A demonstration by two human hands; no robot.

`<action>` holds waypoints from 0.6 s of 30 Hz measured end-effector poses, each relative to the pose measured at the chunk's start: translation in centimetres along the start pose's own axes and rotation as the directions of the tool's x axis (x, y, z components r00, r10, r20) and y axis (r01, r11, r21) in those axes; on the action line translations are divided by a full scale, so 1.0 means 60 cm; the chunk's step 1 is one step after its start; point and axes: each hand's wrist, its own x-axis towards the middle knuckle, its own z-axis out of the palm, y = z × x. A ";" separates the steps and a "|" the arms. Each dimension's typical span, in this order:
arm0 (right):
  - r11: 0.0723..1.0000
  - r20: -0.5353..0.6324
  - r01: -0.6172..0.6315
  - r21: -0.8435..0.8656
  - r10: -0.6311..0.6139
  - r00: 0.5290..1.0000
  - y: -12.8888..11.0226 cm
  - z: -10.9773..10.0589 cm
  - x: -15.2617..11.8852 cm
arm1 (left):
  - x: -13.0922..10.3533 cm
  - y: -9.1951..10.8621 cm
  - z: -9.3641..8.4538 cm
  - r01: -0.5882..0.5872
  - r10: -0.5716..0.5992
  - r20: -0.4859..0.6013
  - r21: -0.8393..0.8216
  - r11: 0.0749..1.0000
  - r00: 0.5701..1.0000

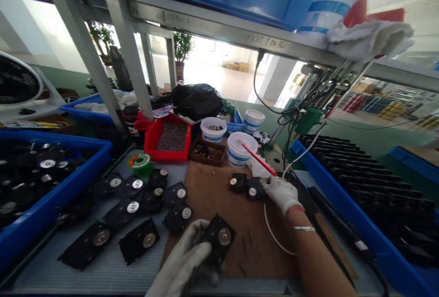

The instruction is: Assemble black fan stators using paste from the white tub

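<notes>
A black fan part point(219, 238) was grasped in the left hand point(187, 265) at six o'clock. A red-handled tool point(259, 160) was clenched in the right hand point(281, 192) at three o'clock.

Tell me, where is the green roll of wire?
The green roll of wire sits on the grey table left of middle in the head view, just in front of the red tray and behind the black parts.
</notes>
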 end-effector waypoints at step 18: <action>0.364 -0.043 0.097 0.926 -0.153 0.987 0.134 0.076 -0.279 | 0.005 -0.072 -0.029 -0.008 0.013 0.026 -0.172 0.985 1.000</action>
